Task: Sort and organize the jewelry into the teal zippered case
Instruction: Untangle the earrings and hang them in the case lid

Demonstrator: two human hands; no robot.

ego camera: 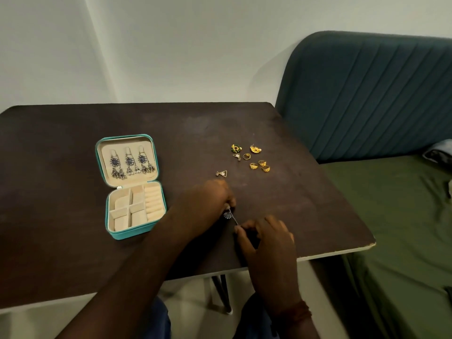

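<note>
The teal zippered case (111,226) lies open on the left of the dark table (73,148). Three silver-and-blue dangling earrings (129,163) hang in its lid, and the beige compartments below hold nothing I can see. Between my hands is a fourth silver-and-blue earring (228,215). My left hand (208,204) pinches its top end and my right hand (266,238) pinches its hook end, just above the table. Further back lie a triangular earring (222,173), a second one (236,156), several gold rings (259,165), a green-and-gold stud (235,148) and a gold stud (255,149).
A teal upholstered headboard (367,94) and a green bedsheet (391,216) are right of the table. The table's near edge (330,253) is close to my right hand, and a dark table leg (223,294) shows below it. A pale wall stands behind.
</note>
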